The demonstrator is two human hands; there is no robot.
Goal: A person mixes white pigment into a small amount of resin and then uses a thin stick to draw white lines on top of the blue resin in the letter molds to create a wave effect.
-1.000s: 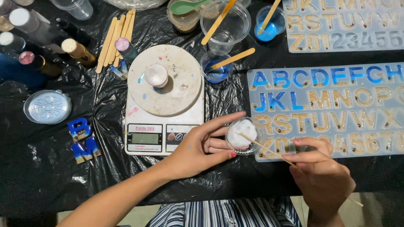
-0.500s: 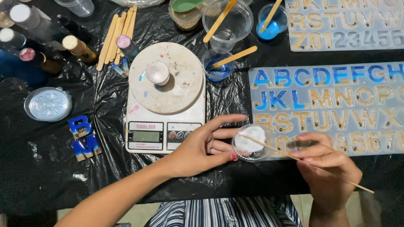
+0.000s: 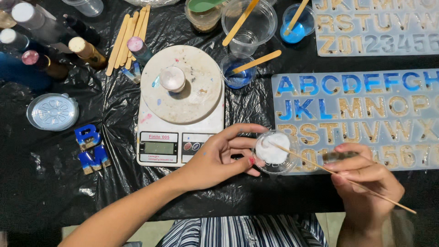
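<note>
Left hand (image 3: 219,158) has its grip clamped on a small clear plastic cup of white stuff (image 3: 273,151), just right of the white kitchen scale (image 3: 180,110) (paint-smeared). Right hand (image 3: 363,180) pinches a thin wooden skewer (image 3: 320,167), tip in the cup.

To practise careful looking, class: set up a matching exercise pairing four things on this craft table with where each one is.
Things:
1. Thin wooden skewer
2. Small clear plastic cup of white stuff
3. Small round white lid
4. Blue block letters

Places:
A. On the white kitchen scale's round platform
B. In the grip of the left hand
C. On the black plastic sheet, left of the scale
D. Pinched by the right hand

Pairs: 1-D, 2-B, 3-A, 4-C
</note>
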